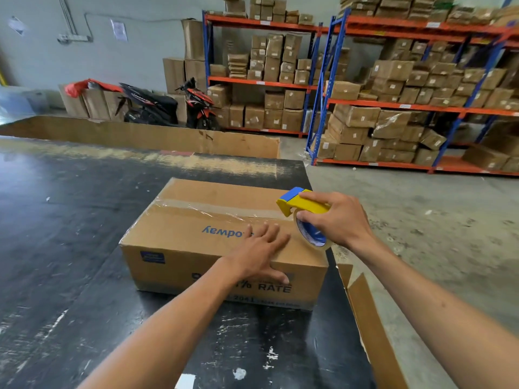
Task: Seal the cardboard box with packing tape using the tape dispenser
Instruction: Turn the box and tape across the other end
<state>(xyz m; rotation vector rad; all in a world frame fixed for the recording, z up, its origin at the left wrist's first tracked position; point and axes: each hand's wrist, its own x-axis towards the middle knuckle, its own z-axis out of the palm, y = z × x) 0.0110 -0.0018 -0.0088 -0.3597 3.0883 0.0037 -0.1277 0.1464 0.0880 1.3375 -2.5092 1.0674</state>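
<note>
Cardboard, brown and printed with blue lettering, makes up the box (224, 242) that sits closed on the black surface (70, 220), near its right edge. A strip of clear tape (207, 210) already runs along the top seam from the left end toward the right end, wrinkled and shiny where it catches the light. The right hand (334, 220) has its grip closed around the yellow and blue tape dispenser (303, 206), fingers over the yellow handle and thumb on the roll (313, 234), which hangs at the box's right top edge; held there, the dispenser looks placed either to carry the strip over the corner and down the side or to cut it off. The left hand (258, 254) lies flat and open on the lid with fingers spread and the thumb hooked over the front face, holding nothing; it appears to press the flaps down and keep the box from sliding while the tape is pulled. With the flaps shut, what the box holds cannot be seen. A loose piece of cardboard (370, 327) leans off the surface's right edge, and another long sheet (140, 136) stands along the far edge. Behind, the metal shelves (393, 105) are packed with stacked cartons, and a parked scooter (168, 105) stands by the wall.
</note>
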